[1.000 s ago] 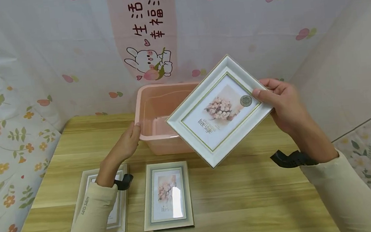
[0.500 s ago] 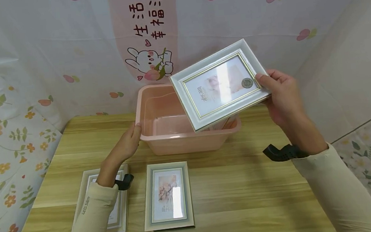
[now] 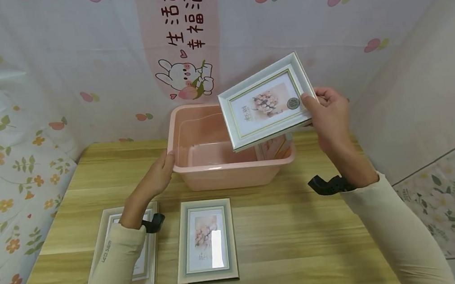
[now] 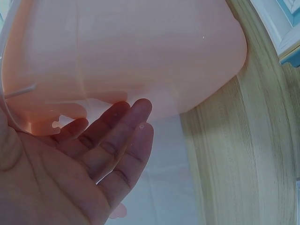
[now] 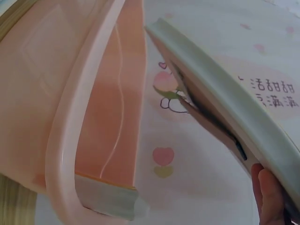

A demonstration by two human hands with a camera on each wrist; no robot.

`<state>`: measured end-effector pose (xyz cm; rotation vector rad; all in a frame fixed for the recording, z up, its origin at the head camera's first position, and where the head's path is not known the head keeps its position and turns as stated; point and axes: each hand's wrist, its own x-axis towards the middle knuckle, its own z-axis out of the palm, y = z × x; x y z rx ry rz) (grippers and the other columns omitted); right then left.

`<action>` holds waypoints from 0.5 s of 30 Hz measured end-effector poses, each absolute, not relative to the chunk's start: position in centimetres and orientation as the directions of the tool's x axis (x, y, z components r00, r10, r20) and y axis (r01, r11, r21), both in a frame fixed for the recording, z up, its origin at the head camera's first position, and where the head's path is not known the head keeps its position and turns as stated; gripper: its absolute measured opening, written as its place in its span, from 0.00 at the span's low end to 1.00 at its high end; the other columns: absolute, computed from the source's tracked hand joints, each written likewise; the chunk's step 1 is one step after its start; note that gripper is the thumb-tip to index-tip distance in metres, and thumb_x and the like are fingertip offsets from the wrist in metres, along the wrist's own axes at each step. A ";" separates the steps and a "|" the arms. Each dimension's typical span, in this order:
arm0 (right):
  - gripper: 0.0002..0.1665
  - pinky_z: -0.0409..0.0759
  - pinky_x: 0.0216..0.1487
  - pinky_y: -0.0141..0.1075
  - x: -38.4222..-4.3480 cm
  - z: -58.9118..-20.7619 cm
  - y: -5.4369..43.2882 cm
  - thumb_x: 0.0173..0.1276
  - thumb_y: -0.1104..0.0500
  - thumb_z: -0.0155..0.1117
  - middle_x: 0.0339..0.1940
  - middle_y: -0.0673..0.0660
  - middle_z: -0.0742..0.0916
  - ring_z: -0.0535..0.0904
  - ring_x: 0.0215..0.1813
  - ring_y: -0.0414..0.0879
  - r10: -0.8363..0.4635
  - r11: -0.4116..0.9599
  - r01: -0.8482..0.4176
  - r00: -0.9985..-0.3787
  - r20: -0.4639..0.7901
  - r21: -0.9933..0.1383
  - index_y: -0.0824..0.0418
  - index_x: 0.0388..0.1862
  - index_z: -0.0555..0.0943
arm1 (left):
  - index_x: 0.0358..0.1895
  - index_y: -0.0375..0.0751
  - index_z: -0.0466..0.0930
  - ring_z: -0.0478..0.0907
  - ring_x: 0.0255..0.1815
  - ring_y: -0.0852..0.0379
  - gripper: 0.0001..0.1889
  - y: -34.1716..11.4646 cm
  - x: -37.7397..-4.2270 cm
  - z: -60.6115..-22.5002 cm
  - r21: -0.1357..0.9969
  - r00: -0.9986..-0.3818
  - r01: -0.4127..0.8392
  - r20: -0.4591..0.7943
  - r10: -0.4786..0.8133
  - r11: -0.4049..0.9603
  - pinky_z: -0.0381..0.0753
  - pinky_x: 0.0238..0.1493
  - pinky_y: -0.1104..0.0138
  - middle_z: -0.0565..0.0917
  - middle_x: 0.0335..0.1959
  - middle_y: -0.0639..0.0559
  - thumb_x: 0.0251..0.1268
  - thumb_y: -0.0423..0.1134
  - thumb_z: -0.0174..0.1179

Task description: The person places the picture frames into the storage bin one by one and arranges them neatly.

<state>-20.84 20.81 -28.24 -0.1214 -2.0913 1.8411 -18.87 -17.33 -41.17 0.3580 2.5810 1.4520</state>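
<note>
The white picture frame (image 3: 264,102) is held aloft, tilted, over the right half of the pink bin (image 3: 230,178), apart from the bin's floor; its long side has swung nearer to level since a second ago, and the glare that crossed its glass half a second ago has gone; the right hand (image 3: 330,111) has shifted inward with it, thumb on the front border and fingers behind, gripping one corner; as I judge it, the frame has been brought round to sit above the bin's mouth, but is not yet set down; the left hand (image 3: 155,175) has stayed at the bin's left rim, thumb hooked over it and fingers outside, so the hold looks light; beneath the raised frame, a flat printed item (image 3: 269,148) lies at the bin's right end, partly covered and hard to identify; nearer the person, the middle frame (image 3: 205,242) lies face up on the wooden table (image 3: 302,252), while the left frame (image 3: 150,261) is largely hidden under the forearm; the right wrist view shows what may be a support flap (image 5: 213,124) at the raised frame's back, with the gripping fingers cut off below; the left wrist view hides the thumb; the printed cloth (image 3: 262,33) behind is cropped at the top.
</note>
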 end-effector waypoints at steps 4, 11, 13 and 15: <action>0.19 0.79 0.27 0.24 -21.2 -28.7 20.4 0.73 0.56 0.59 0.55 0.67 0.84 0.84 0.41 0.39 0.282 0.342 -0.162 -0.922 0.266 -0.926 0.69 0.54 0.74 | 0.69 0.30 0.56 0.65 0.58 0.40 0.31 -17.3 -18.8 -41.1 0.853 -0.960 0.127 -0.022 0.278 0.507 0.65 0.61 0.45 0.71 0.56 0.32 0.82 0.53 0.22; 0.20 0.75 0.25 0.21 -21.8 -30.0 20.3 0.73 0.56 0.57 0.52 0.68 0.86 0.86 0.42 0.48 0.250 0.532 -0.169 -0.904 0.345 -0.830 0.72 0.53 0.73 | 0.71 0.30 0.55 0.66 0.60 0.38 0.31 -17.2 -18.8 -41.0 0.854 -0.959 0.137 -0.013 0.283 0.502 0.65 0.62 0.44 0.70 0.58 0.31 0.82 0.52 0.22; 0.20 0.76 0.27 0.20 -22.0 -30.4 20.4 0.72 0.57 0.57 0.51 0.69 0.86 0.86 0.45 0.54 0.245 0.564 -0.172 -0.899 0.363 -0.807 0.73 0.53 0.72 | 0.69 0.29 0.56 0.67 0.58 0.39 0.31 -17.2 -18.8 -41.0 0.854 -0.960 0.132 -0.016 0.279 0.504 0.66 0.60 0.45 0.71 0.56 0.31 0.82 0.52 0.22; 0.21 0.76 0.29 0.20 -22.2 -30.8 20.4 0.72 0.57 0.57 0.50 0.70 0.86 0.86 0.48 0.57 0.235 0.595 -0.175 -0.896 0.377 -0.785 0.73 0.54 0.72 | 0.67 0.28 0.58 0.68 0.55 0.40 0.30 -17.2 -18.8 -41.0 0.847 -0.962 0.128 -0.019 0.271 0.516 0.68 0.57 0.47 0.72 0.53 0.32 0.82 0.51 0.22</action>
